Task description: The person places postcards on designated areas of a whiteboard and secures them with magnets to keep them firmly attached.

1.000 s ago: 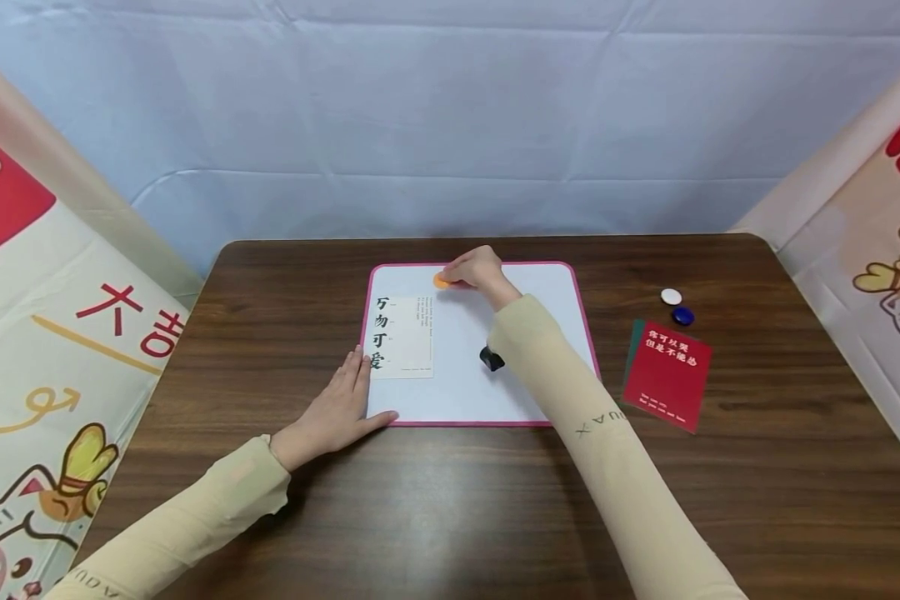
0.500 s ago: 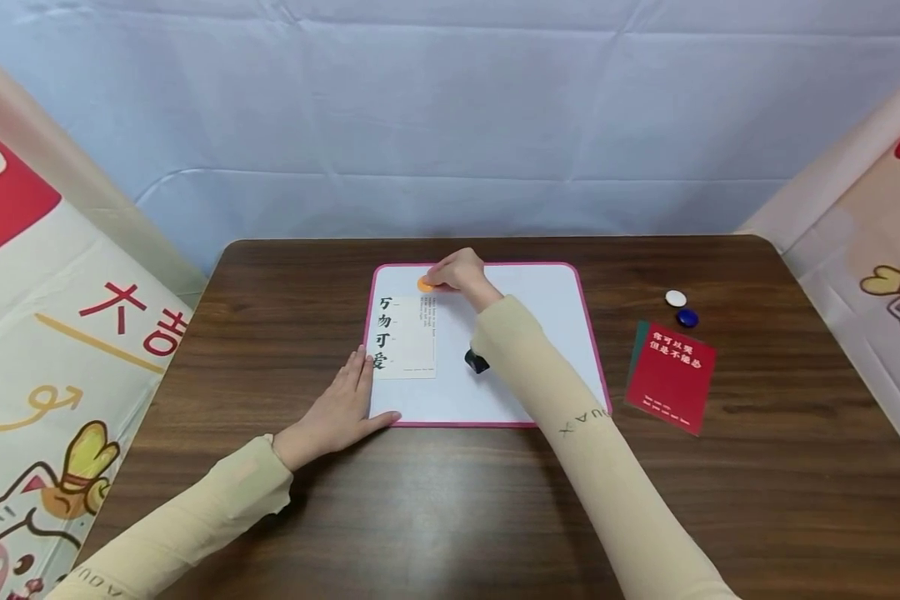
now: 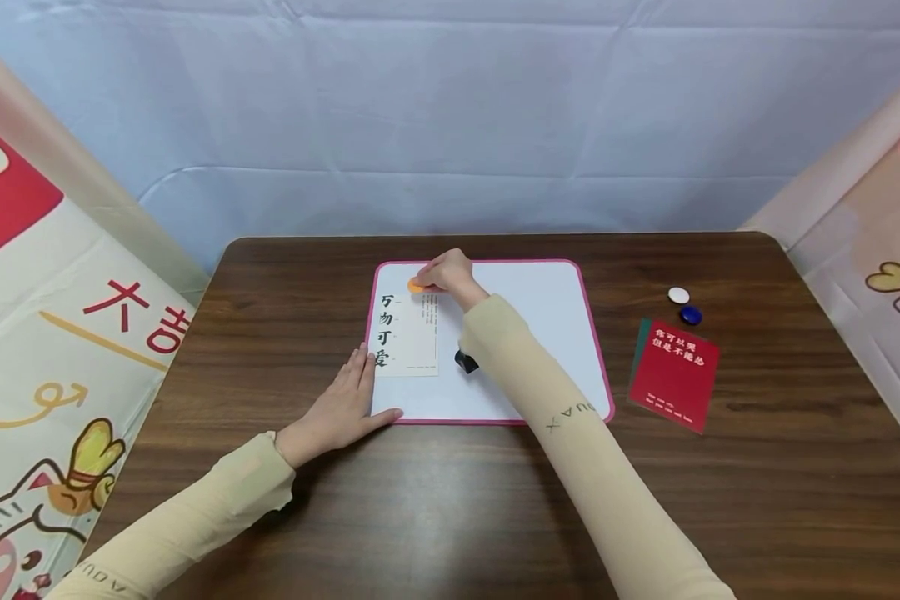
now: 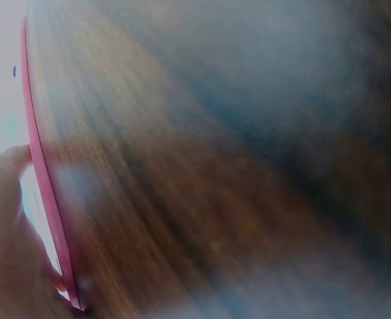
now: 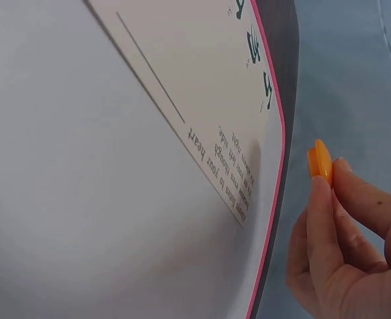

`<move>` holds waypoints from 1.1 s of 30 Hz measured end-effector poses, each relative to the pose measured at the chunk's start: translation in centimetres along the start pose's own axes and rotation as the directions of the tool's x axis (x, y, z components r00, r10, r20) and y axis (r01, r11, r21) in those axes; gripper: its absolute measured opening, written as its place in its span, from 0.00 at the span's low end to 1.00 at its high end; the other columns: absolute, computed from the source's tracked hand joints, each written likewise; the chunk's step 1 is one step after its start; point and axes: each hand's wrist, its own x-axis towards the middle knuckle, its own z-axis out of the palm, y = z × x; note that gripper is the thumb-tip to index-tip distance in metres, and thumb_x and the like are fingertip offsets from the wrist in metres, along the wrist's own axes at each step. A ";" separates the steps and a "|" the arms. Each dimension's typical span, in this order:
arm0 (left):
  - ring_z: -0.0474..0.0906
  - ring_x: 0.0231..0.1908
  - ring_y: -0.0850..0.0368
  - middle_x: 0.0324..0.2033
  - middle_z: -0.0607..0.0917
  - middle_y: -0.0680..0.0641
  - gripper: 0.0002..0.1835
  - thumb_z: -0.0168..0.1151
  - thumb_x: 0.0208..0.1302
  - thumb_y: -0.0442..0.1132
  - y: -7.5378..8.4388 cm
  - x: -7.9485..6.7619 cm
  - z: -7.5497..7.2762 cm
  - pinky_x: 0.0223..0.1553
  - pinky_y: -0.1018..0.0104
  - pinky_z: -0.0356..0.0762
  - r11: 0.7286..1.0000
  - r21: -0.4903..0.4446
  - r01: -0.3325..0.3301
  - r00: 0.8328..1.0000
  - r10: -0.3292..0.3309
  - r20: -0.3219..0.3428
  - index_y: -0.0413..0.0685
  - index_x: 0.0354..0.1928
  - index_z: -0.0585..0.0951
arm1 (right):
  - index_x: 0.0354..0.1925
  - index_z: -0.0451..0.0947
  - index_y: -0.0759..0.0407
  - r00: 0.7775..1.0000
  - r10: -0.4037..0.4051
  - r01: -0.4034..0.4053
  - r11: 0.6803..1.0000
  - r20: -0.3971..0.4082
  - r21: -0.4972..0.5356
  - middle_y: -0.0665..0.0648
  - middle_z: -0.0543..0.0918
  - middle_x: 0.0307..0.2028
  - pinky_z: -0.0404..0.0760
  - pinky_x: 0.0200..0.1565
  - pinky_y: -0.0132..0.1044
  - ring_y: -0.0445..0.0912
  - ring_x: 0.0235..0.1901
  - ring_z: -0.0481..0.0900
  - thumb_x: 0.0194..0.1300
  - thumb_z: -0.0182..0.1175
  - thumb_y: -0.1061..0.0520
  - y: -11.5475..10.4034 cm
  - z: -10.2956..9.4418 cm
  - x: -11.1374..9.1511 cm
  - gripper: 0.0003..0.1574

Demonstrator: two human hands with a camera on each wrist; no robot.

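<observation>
My right hand point(image 3: 450, 273) pinches a round orange magnet point(image 3: 416, 285) between thumb and fingertips, at the top edge of a cream card point(image 3: 414, 333) in the head view. The card, with black lettering, lies on the left part of a white board point(image 3: 532, 333) with a pink rim. In the right wrist view, the magnet point(image 5: 320, 161) is seen edge-on and appears raised off the board. My left hand point(image 3: 345, 402) rests at the board's lower left edge, fingers extended along the rim and thumb spread over the bottom edge. Part of that hand point(image 4: 9, 226) shows in the left wrist view.
To the right of the board, a red card point(image 3: 675, 375) overlaps a green card point(image 3: 640, 350) on the dark wooden table point(image 3: 450, 500). A white magnet point(image 3: 678, 295) and a blue magnet point(image 3: 691, 315) lie above them. A small black object point(image 3: 466, 361) shows beside the right sleeve.
My right hand has moved left with the orange magnet, from the right of the card's top corner to over its top edge. The left hand stays in place.
</observation>
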 end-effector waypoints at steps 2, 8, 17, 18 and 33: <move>0.36 0.68 0.43 0.69 0.38 0.36 0.56 0.43 0.56 0.72 0.0 0.0 0.0 0.64 0.51 0.48 1.000 -0.002 0.003 1.000 -0.003 0.004 0.32 0.68 0.43 | 0.30 0.84 0.61 1.000 -0.001 0.001 1.000 -0.006 -0.003 0.55 0.85 0.31 0.76 0.26 0.27 0.40 0.21 0.80 0.46 0.72 0.58 0.0 0.2 0.1 0.11; 0.36 0.68 0.44 0.69 0.38 0.36 0.56 0.43 0.56 0.72 0.0 0.0 0.0 0.64 0.51 0.48 1.000 0.000 0.007 1.000 -0.007 0.007 0.32 0.68 0.42 | 0.30 0.84 0.62 1.000 0.006 -0.006 1.000 -0.006 -0.012 0.56 0.85 0.30 0.75 0.25 0.26 0.39 0.17 0.77 0.46 0.72 0.58 0.1 0.6 0.1 0.11; 0.35 0.68 0.43 0.69 0.38 0.34 0.54 0.43 0.58 0.70 0.2 -0.2 0.0 0.64 0.50 0.47 1.000 -0.001 -0.014 1.000 0.014 0.003 0.30 0.68 0.43 | 0.31 0.85 0.60 0.997 -0.077 0.078 0.994 0.018 -0.076 0.55 0.85 0.31 0.76 0.35 0.31 0.42 0.26 0.80 0.49 0.70 0.56 0.6 0.8 -0.3 0.11; 0.35 0.68 0.42 0.69 0.39 0.34 0.54 0.44 0.58 0.69 0.2 -0.2 0.0 0.64 0.50 0.47 1.000 -0.002 -0.018 1.000 0.018 -0.003 0.29 0.67 0.43 | 0.32 0.85 0.60 0.996 -0.085 0.086 0.993 0.018 -0.080 0.55 0.85 0.31 0.75 0.35 0.30 0.42 0.27 0.80 0.49 0.70 0.56 0.6 0.8 -0.4 0.11; 0.35 0.68 0.43 0.69 0.38 0.35 0.54 0.45 0.58 0.69 0.5 -0.3 -0.1 0.65 0.51 0.47 1.000 0.013 -0.011 1.000 0.010 0.012 0.30 0.68 0.42 | 0.31 0.84 0.61 0.999 -0.039 0.037 0.992 -0.015 -0.118 0.55 0.84 0.27 0.72 0.22 0.26 0.43 0.24 0.82 0.46 0.71 0.57 0.6 1.8 0.1 0.12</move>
